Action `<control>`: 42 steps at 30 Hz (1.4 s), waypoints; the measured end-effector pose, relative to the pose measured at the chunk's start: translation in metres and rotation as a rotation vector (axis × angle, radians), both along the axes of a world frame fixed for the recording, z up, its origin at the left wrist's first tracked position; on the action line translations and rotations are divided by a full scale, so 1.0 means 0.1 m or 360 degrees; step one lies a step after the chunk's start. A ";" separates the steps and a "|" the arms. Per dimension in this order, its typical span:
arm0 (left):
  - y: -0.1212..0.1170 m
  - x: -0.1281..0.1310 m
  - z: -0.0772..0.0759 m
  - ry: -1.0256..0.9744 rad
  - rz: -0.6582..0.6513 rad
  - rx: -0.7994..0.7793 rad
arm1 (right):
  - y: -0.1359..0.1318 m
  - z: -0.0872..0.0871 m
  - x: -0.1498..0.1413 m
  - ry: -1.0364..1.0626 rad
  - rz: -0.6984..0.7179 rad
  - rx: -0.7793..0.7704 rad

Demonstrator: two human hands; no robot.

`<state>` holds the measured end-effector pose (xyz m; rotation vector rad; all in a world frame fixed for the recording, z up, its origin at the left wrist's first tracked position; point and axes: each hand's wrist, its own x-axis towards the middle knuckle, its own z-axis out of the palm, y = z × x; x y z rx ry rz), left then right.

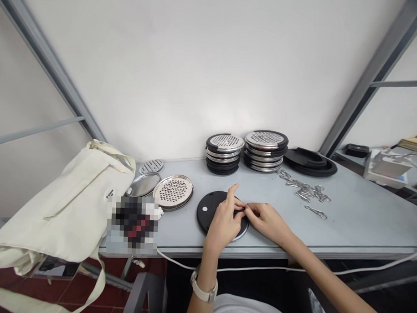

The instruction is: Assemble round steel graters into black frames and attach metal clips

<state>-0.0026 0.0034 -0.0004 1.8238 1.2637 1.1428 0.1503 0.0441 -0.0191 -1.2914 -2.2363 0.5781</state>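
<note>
Meeting at the right part of a black round disc (209, 216), the left hand (223, 223) and the right hand (266, 220) have their fingertips close together. Each hand makes a pinch with thumb and fingers, and one finger of the left hand is raised up. Whether they grip the edge itself or a small part on it — this I cannot tell, because the fingers cover the place. The disc lies near the front edge of the grey bench (357, 216), with a white round spot (205, 209) on its left side. A pale watch (205, 292) is on the left wrist.

Behind the disc, close to the wall, stand two piles side by side: a left stack (226, 142) and a right stack (266, 139), both of round metal and black pieces, with a perforated plate on top. To the right of them lie black round trays (311, 162), and in front of these a loose heap of metal clips (306, 191) — one single clip (316, 212) is a little apart. On the left side are a round grater plate (173, 192), a plain metal plate (144, 185) and a small slotted disc (151, 167), near a cream bag (63, 192).
</note>
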 end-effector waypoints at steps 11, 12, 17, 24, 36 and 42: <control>0.01 0.00 -0.01 0.0001 -0.0011 -0.0002 | -0.02 -0.01 -0.01 0.0050 -0.0033 0.0021; 0.02 0.00 -0.01 0.0006 -0.0008 -0.0001 | -0.02 -0.01 -0.01 0.0051 -0.0030 0.0015; 0.01 0.00 -0.01 0.0030 -0.0001 0.0004 | 0.00 -0.01 0.00 0.0094 0.0001 -0.0023; 0.02 -0.01 -0.03 0.0073 0.0017 0.0015 | 0.00 -0.03 0.01 0.0116 0.0028 -0.0040; 0.01 -0.01 0.00 0.0059 0.0010 0.0016 | -0.01 -0.04 0.01 0.0137 0.0028 -0.0027; 0.03 0.00 -0.02 0.0079 0.0116 0.0061 | -0.03 0.00 0.01 0.0366 -0.0012 0.0051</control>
